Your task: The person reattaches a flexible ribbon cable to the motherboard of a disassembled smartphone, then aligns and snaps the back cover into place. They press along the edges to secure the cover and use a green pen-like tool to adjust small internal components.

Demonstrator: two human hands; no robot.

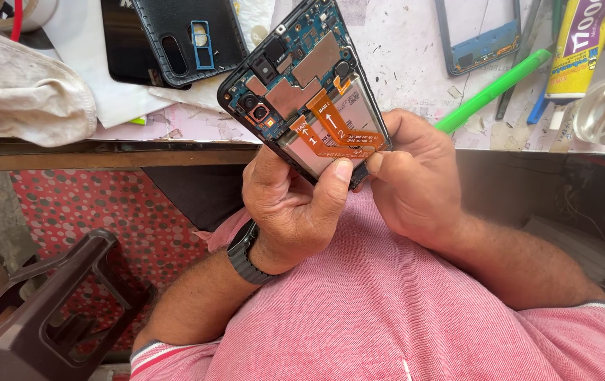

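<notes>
**Opened phone held in both hands above the tabletop's near edge**

The opened black smartphone with its back cover off (307,88), showing a blue circuit board, copper shields and orange flex ribbons over a silver battery, is held tilted in the air over the near edge of the tabletop (401,63), its lower end toward the person's chest. The left hand (294,204), with a dark watch on the wrist, wraps the phone's lower end from beneath; its grip is pressed onto the phone, the thumb lying on the battery by the orange ribbons. The right hand (415,176) has its grip pinched at the phone's lower right edge, thumb tip touching the frame just beside the left thumb.

On the tabletop behind the phone lies a black textured back cover with a blue-framed cut-out (189,35). Toward the far right edge sit a dark phone frame with a blue part (479,35), a bright green plastic rod (494,88) and a yellow and purple glue tube (585,46). A crumpled whitish cloth (24,88) rests at the left edge. A dark plastic stool (48,310) stands below, at the left.
</notes>
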